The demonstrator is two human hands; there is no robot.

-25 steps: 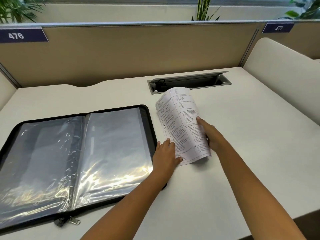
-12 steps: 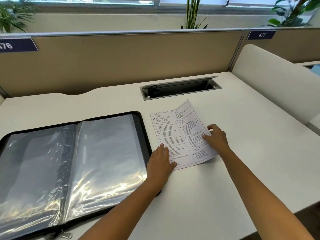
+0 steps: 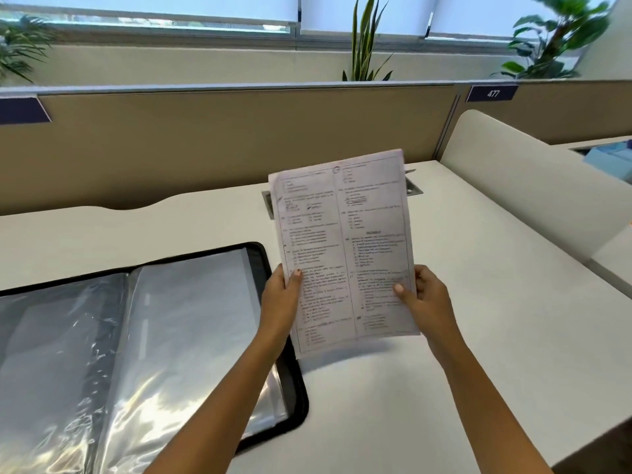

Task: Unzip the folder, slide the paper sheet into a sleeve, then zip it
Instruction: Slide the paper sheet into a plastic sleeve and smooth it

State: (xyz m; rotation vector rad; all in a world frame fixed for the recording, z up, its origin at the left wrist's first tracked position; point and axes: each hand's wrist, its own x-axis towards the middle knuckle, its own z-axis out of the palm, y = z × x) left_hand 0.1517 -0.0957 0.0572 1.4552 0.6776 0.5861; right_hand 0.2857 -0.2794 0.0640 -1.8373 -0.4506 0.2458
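Beige partition panels (image 3: 205,142) and window-ledge plants (image 3: 366,46) frame a white table (image 3: 496,336), where a person holds a printed paper sheet (image 3: 342,241) upright in the air, clear of the surface and just right of an unzipped black folder (image 3: 302,401). The left hand (image 3: 278,302) pinches the sheet's lower left edge and the right hand (image 3: 427,299) its lower right edge. On each hand the thumb is pressed on the printed face and the fingers are tucked behind the page, largely out of sight. The folder lies flat and open, its clear plastic sleeve (image 3: 191,336) facing up and catching glare. A recessed cable hatch (image 3: 414,188) sits partly hidden behind the top of the page.

The unzipping appears done and the insertion has not begun. The risks ahead seem to lie in the meeting of paper and plastic. Held only at its bottom edge, the thin sheet could flop or curl as it swings toward the folder. A leading corner could catch on the sleeve's mouth and crumple. The glossy film may cling shut, so the page might slip on top of the sleeve, or between two sleeves, rather than inside one. Pushing hard could crease it. Zipping later over a protruding edge could snag the paper in the teeth.
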